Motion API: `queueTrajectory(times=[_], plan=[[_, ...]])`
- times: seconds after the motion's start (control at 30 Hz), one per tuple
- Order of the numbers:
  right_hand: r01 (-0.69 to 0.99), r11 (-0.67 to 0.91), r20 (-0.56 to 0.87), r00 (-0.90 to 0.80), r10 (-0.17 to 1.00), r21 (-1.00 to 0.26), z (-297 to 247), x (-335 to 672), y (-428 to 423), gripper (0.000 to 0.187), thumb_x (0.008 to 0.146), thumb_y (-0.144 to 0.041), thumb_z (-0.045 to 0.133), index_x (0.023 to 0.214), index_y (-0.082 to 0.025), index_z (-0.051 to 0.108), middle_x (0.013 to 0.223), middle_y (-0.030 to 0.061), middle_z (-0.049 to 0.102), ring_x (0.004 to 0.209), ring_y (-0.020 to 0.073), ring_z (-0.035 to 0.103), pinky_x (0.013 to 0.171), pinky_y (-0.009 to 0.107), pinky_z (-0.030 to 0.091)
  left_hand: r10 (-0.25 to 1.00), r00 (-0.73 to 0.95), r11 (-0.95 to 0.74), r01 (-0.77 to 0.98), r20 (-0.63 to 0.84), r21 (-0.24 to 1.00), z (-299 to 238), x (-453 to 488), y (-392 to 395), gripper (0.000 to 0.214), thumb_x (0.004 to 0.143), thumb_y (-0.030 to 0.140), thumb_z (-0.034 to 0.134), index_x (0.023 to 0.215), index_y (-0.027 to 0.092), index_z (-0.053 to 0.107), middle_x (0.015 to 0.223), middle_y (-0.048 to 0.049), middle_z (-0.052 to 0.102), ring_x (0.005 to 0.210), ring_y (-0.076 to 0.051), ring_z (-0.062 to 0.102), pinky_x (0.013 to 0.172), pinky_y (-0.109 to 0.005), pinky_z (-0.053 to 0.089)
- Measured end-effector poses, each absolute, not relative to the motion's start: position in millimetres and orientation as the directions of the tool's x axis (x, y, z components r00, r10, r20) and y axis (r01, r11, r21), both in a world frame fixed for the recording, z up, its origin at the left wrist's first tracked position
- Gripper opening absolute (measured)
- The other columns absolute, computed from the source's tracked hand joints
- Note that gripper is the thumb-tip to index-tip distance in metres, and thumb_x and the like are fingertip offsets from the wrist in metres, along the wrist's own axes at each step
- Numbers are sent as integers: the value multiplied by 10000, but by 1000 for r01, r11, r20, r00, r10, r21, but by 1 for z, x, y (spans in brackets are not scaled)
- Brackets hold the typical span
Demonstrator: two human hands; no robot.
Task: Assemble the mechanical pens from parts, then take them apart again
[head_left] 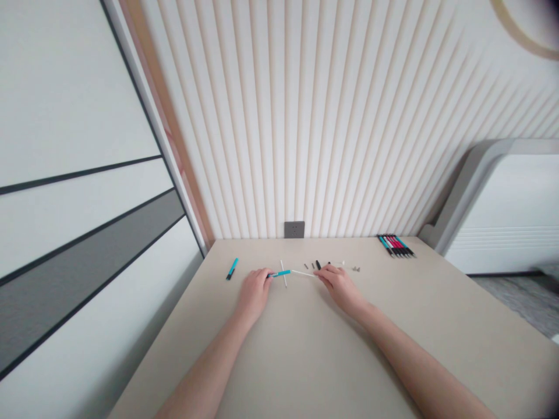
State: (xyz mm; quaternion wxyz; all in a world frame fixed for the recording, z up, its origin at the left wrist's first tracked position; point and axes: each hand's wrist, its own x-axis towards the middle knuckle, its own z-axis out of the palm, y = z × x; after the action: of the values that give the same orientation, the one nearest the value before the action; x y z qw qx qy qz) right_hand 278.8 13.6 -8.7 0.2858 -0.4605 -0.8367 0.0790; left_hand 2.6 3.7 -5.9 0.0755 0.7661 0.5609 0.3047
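Note:
My left hand [257, 286] is closed round the dark end of a blue pen barrel [280, 273], which points to the right. Between the fingertips of my right hand [337, 281] is the right end of a thin white pen refill [304, 273]. The refill's left tip lies close to the barrel's open end; whether it has entered cannot be made out. A second white refill [282, 265] lies on the table, crossing behind the barrel. Just beyond my right fingers are a black pen part [318, 265] and small grey pieces [306, 266].
Another blue and black pen barrel [232, 269] lies on the table [279, 355] at the left. Several assembled pens [396, 246] sit in a row at the back right. Small metallic bits [356, 269] are right of my right hand. A wall socket [294, 229] is behind the table.

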Motion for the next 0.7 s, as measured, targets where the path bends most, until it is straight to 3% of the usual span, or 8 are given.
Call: queueTrajectory(times=[0.33, 0.53, 0.7], plan=[[640, 646, 468, -458, 756, -416, -10, 271, 11, 294, 994, -212, 411, 1049, -211, 700, 968, 94, 687, 880, 201, 641, 827, 363, 473, 852, 325, -509, 699, 410, 503, -8, 7, 2, 132, 897, 147, 540, 973, 209, 628, 960, -46, 669, 927, -221, 592, 852, -360, 457], [437, 694, 528, -451, 720, -572, -13, 268, 10, 285, 1000, -274, 413, 1106, -212, 671, 1000, 102, 655, 906, 190, 630, 802, 318, 508, 816, 365, -573, 614, 449, 542, -4, 12, -1, 104, 870, 127, 572, 929, 203, 612, 929, -39, 641, 905, -209, 584, 834, -344, 467], [427, 631, 484, -409, 774, -648, -15, 268, 12, 249, 976, -310, 476, 1098, -212, 669, 1010, 96, 654, 912, 203, 632, 820, 334, 506, 822, 310, -564, 560, 477, 607, -3, 12, -1, 72, 864, 135, 574, 888, 198, 599, 904, -30, 640, 891, -195, 599, 826, -320, 469]])
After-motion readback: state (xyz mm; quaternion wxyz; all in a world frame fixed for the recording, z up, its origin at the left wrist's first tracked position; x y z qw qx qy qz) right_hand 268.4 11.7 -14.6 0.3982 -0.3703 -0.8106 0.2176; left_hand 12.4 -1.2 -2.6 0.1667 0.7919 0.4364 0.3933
